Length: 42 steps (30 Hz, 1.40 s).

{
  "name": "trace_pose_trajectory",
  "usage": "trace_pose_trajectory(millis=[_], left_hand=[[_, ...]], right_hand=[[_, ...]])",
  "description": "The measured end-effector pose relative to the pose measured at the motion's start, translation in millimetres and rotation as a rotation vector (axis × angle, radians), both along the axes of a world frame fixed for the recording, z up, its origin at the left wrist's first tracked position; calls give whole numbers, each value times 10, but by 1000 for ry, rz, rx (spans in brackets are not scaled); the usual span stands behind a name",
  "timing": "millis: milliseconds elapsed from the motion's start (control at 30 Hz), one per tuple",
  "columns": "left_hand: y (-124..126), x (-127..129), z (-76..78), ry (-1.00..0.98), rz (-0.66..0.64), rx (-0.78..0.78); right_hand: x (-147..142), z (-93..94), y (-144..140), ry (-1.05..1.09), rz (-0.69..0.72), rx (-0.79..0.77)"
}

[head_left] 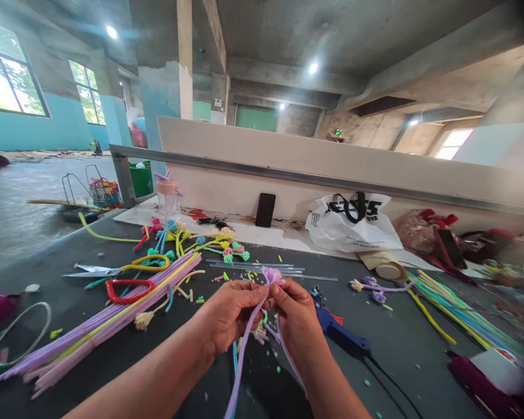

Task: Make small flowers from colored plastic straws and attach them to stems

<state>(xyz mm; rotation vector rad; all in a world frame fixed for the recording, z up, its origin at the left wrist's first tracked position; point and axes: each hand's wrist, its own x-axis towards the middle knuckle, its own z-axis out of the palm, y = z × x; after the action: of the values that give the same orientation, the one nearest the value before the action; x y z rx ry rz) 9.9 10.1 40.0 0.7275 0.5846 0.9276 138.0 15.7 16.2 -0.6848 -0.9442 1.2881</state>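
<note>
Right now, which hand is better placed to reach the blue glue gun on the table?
The right hand. The blue glue gun lies just beside it on the table, while the left hand is farther away.

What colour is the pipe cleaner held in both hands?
Light purple: the pipe cleaner shows best in the head view.

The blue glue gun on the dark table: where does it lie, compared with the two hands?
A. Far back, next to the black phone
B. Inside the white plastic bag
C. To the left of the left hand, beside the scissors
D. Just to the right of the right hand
D: the blue glue gun lies on the table right beside the right hand, while both hands, the left hand too, pinch a purple pipe cleaner.
</note>
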Motion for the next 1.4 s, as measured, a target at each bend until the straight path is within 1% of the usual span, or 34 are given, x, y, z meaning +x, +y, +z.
trace_pose_trajectory(millis=[100, 167, 233, 300, 433, 533, 600, 667, 733, 767, 833, 900, 967, 1033, 1067, 1133, 1200, 1267, 1333, 1367, 1400], left_hand=[[14, -28, 20, 25, -7, -6], [19, -41, 33, 52, 23, -25], [22, -46, 39, 44, 55, -45], [25, -46, 31, 14, 53, -57], [37, -41, -11, -49, 7, -51], [43, -40, -18, -67, 0, -65], [39, -36, 3, -46, 26, -56], [27, -24, 35, 7, 100, -3], [12, -4, 56, 137, 235, 116], [6, 8, 56, 255, 319, 203], [4, 31, 25, 558, 492, 415], [12, 44, -39, 826, 623, 676], [24, 41, -111, 976, 687, 945], [29, 29, -164, 1063, 704, 1151], [27, 23, -180, 1095, 701, 1220], [12, 19, -193, 1122, 678, 1300], [-11, 31, -188, 1076, 642, 1302], [-30, 58, -173, 941, 627, 1201], [-38, 88, -148, 764, 604, 984], [-38, 99, -131, 668, 565, 844], [-35, 104, -111, 567, 496, 699]], right_hand=[[33, -19, 36, -64, -1, 24], [46, -27, 47, -106, -27, 47], [49, -30, 48, -131, -50, 59], [42, -29, 42, -136, -59, 54], [12, -19, 28, -75, -51, 18], [-14, -12, 24, -14, -23, -21], [-29, -15, 22, 3, -13, -53], [-44, -26, 18, 4, -24, -72], [-61, -41, 8, -2, -41, -79], [-71, -47, -1, -2, -46, -80], [-95, -56, -26, 5, -42, -88], [-122, -54, -55, 5, -53, -108], [-148, -41, -81, -23, -95, -126], [-167, -22, -98, -46, -148, -127], [-171, -13, -102, -48, -164, -125], [-165, -2, -98, -39, -170, -127], [-136, -4, -78, -29, -165, -124], [-93, -13, -51, -17, -168, -113], [-52, -17, -27, 1, -178, -100], [-37, -16, -19, 9, -182, -96], [-27, -12, -14, 11, -181, -92]])
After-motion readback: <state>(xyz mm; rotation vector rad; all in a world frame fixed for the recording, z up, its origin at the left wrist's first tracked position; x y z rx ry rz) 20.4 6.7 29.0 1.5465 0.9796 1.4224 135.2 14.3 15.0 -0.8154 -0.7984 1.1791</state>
